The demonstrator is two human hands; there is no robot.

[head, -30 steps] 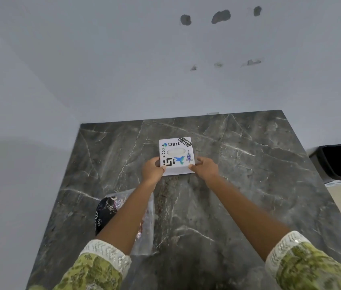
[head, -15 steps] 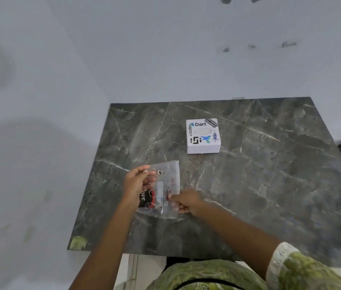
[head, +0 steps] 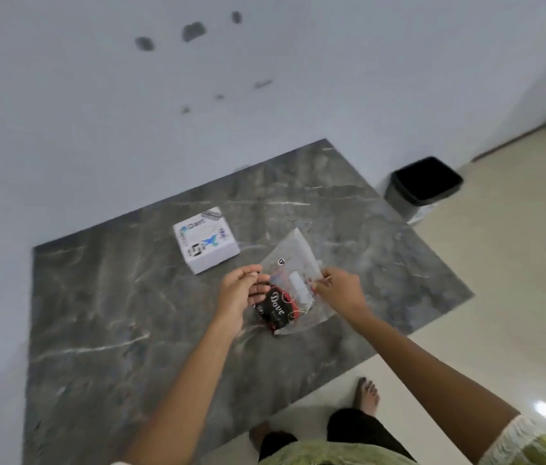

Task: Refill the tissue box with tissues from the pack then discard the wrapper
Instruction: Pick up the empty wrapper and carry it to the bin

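A white square tissue box point(head: 205, 239) with stickers on its lid sits closed on the dark marble table point(head: 113, 313), toward the back. In front of it I hold a clear plastic wrapper point(head: 293, 263) with a black printed patch, lifted just above the table. My left hand point(head: 241, 293) grips its left edge and my right hand point(head: 340, 290) pinches its right edge. The wrapper looks flat and see-through, with no tissue stack visible in it.
A black waste bin point(head: 424, 186) stands on the cream floor past the table's right corner, by the wall. The grey wall runs along the table's back and left. My bare feet point(head: 367, 394) stand at the table's near edge.
A second ago both hands were on the tissue box. They left it and took up the wrapper. The view has since swung right, bringing the bin and floor into sight.
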